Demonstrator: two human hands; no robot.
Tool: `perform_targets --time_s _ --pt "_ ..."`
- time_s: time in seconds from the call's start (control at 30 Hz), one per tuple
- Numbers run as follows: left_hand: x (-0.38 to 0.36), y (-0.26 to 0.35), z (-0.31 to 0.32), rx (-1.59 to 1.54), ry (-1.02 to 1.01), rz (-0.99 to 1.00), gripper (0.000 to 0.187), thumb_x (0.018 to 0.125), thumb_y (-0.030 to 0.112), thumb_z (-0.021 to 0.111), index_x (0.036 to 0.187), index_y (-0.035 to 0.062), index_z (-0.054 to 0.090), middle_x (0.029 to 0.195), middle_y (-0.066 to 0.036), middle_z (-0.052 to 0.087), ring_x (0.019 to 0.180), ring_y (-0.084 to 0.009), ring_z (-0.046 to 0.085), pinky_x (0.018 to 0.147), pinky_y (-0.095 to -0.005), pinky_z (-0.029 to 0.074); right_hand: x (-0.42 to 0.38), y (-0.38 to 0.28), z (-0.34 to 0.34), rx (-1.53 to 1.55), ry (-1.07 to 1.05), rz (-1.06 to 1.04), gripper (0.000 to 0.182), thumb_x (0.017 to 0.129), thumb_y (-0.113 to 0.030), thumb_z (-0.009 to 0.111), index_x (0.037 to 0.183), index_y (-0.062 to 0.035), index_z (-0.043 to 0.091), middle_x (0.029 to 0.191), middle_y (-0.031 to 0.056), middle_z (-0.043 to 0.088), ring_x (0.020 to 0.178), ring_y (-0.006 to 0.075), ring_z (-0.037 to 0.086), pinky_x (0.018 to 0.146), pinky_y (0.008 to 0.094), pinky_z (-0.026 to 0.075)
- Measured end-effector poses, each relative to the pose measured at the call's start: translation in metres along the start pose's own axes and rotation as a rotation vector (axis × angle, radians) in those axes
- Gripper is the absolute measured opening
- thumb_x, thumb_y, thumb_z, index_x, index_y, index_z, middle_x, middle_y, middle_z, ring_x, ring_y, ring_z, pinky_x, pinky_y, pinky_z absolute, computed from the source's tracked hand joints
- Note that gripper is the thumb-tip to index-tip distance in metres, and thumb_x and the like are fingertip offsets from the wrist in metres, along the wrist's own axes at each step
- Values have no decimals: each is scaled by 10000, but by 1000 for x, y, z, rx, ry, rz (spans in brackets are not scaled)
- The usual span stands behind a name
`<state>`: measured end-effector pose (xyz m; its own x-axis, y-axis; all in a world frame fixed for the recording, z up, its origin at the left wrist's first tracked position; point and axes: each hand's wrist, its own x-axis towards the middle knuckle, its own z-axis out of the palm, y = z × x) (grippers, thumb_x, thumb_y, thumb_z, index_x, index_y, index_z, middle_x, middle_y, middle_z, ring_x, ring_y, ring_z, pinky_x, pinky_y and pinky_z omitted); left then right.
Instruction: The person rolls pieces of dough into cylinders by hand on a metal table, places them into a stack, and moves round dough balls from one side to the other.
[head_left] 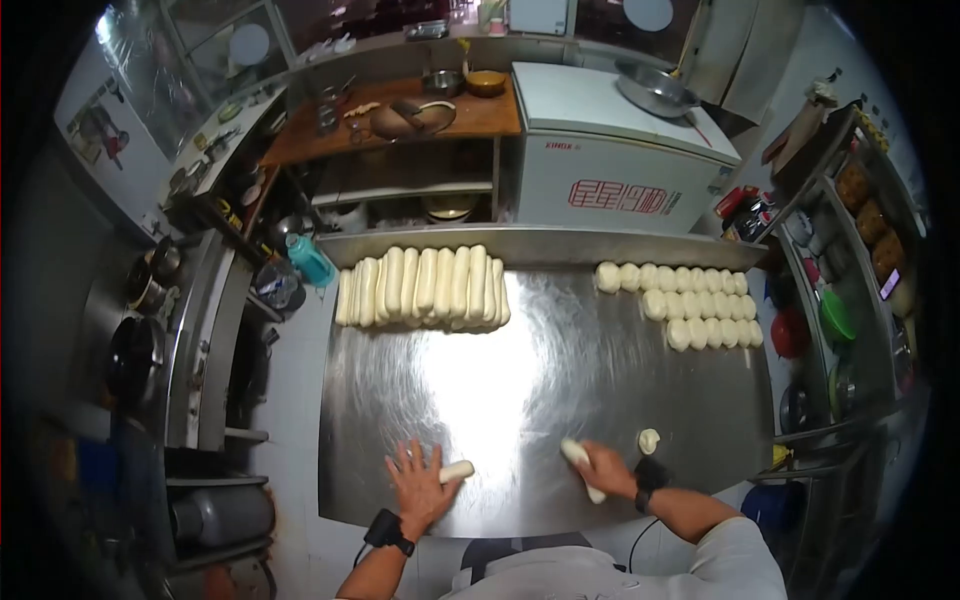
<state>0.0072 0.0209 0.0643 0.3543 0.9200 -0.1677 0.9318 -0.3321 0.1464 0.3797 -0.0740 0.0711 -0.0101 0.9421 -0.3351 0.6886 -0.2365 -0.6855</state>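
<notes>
From the head camera, a shiny steel worktable [540,370] fills the middle of the view. Near its front edge the left hand [418,485] lies flat with fingers spread wide, pressing on a short pale roll of dough [456,470] that sticks out beside the thumb. The right hand [604,470] is curled around a second pale dough roll [581,466], whose ends show on both sides of the fist. A small round lump of dough [649,440] sits just beside the right wrist. Along the back edge, a row of long white dough logs [424,286] lies side by side towards the left corner, and three rows of small dough balls [695,305] sit towards the right corner.
</notes>
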Motion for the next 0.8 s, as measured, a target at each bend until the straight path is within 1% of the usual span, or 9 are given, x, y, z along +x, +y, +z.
perform_targets --time_s 0.1,0.23,0.37,0.5,0.6,0.7,0.73,0.77,0.8 --pt "-26 11 -4 -17 52 190 577 884 445 672 1312 63 603 1432 -295 441 1355 -483 368 1087 -655 251 101 -1 5 282 235 128 385 992 -318 601 1182 16 623 1094 232 686 984 329 681 844 416 522" --pt "-30 -1 15 -113 40 183 491 875 346 704 1253 46 616 1311 -252 528 1252 -438 455 987 -615 323 228 -50 -43 457 407 159 408 983 -352 607 1088 39 658 978 187 707 891 256 681 795 387 525" --pt "-22 6 7 -280 92 50 314 935 271 661 1132 30 618 1101 -194 598 1054 -361 547 888 -513 394 319 -69 -80 131 736 21 458 948 -416 605 1022 27 688 946 244 722 914 405 703 810 481 534" --pt "-3 28 4 -777 355 -207 264 1005 226 555 1129 -8 566 952 -165 565 857 -298 555 789 -407 449 366 -70 -66 13 500 56 444 943 -397 583 1082 15 676 962 290 697 949 446 677 850 513 523" --pt "29 54 -25 -932 234 -388 275 1041 239 467 1103 -15 552 913 -129 545 810 -214 543 742 -378 459 377 -58 -48 59 530 -127 461 956 -346 539 1071 92 624 916 323 666 902 464 659 835 530 512" --pt "69 76 -27 -1089 222 -398 287 1036 245 477 1130 -17 548 928 -83 540 816 -155 528 726 -361 459 303 -77 -57 122 609 -252 364 960 -256 548 1001 99 618 883 308 651 847 454 640 778 521 499" --pt "84 86 -31 -1126 223 -405 290 1032 239 491 1153 -18 549 940 -78 547 809 -154 530 721 -350 461 279 -77 -46 73 662 -276 346 964 -260 576 1010 78 633 884 301 652 873 438 641 778 482 506" --pt "98 97 -36 -1133 220 -397 290 1032 239 491 1153 -18 549 940 -78 547 809 -154 530 721 -350 461 260 -65 -31 199 364 -126 518 1005 -325 588 1317 88 554 1130 221 690 1024 338 677 912 409 519" --pt "112 110 -42 -1172 239 -351 273 1030 214 520 1177 -16 537 955 -103 567 838 -181 546 753 -376 467 213 -100 -40 464 87 40 509 1004 -310 609 1340 70 552 1067 149 693 961 220 674 871 353 530"
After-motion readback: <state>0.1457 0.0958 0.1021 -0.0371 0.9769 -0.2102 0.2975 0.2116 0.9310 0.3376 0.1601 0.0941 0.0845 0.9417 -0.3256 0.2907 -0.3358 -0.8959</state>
